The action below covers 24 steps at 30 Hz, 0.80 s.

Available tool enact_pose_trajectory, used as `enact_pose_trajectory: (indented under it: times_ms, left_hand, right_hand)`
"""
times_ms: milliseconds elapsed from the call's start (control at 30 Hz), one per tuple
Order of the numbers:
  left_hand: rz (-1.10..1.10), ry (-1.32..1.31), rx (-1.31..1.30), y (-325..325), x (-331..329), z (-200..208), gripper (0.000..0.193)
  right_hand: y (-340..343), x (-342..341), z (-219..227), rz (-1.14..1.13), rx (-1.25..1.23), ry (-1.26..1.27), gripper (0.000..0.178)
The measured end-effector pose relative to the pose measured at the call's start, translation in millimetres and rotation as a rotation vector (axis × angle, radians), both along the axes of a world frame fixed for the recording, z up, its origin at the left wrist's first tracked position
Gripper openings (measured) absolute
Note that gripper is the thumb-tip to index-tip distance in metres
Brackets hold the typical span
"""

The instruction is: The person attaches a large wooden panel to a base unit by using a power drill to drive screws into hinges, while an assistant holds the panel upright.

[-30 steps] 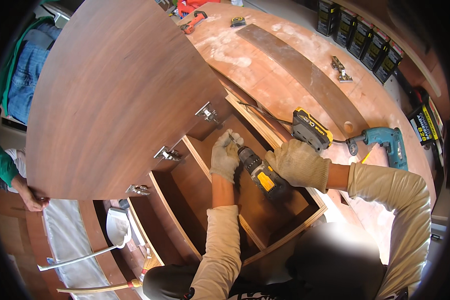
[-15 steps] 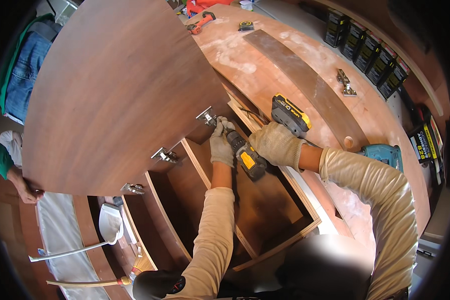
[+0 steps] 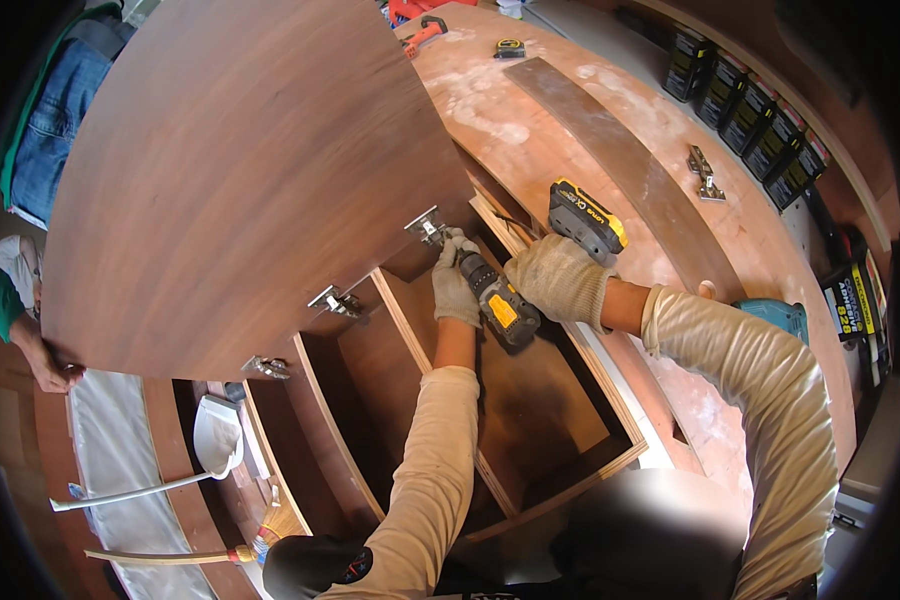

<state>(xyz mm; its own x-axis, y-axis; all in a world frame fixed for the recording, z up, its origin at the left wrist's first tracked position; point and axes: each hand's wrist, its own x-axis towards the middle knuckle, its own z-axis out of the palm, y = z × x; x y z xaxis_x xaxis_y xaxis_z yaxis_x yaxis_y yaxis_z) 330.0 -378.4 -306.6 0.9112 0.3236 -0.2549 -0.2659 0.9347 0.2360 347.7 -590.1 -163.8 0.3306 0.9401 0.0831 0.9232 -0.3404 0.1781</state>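
Your gloved hands hold a drill at a cabinet door hinge.

Your right hand (image 3: 562, 280) is clenched around the grip of the yellow-and-black cordless drill (image 3: 500, 300), whose nose points toward ten o'clock at the silver metal hinge (image 3: 428, 228) on the edge of the large dark-brown wooden door panel (image 3: 240, 170). Your left hand (image 3: 454, 284) wraps the drill's front end, fingertips touching the hinge. At nine o'clock, another person's bare hand (image 3: 42, 362) grips the panel's far corner. A teal corded power drill (image 3: 775, 315) lies at three o'clock on the dusty reddish plywood worktop (image 3: 530, 130).
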Motion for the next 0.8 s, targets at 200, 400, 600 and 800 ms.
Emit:
enact_pose_trajectory:
  times_ms: [200, 400, 600, 800]
  left_hand:
    - [-0.052, 0.34, 0.202, -57.8, -46.3, 37.6, 0.04]
    - [0.359, 0.762, 0.556, -143.5, -97.3, 27.1, 0.05]
    - [0.262, 0.53, 0.274, -140.9, -95.6, 31.5, 0.045]
    - [0.33, 0.548, 0.211, -131.9, -94.6, 32.5, 0.038]
  right_hand:
    - [-1.2, 1.6, 0.2, -0.061, -0.072, 0.101, 0.016]
    - [14.1, -12.9, -0.6, -0.084, -0.095, -0.022, 0.019]
    - [21.8, -19.6, -17.1, -0.151, -0.172, -0.119, 0.015]
    - [29.6, -21.2, -6.3, -0.12, -0.176, -0.086, 0.012]
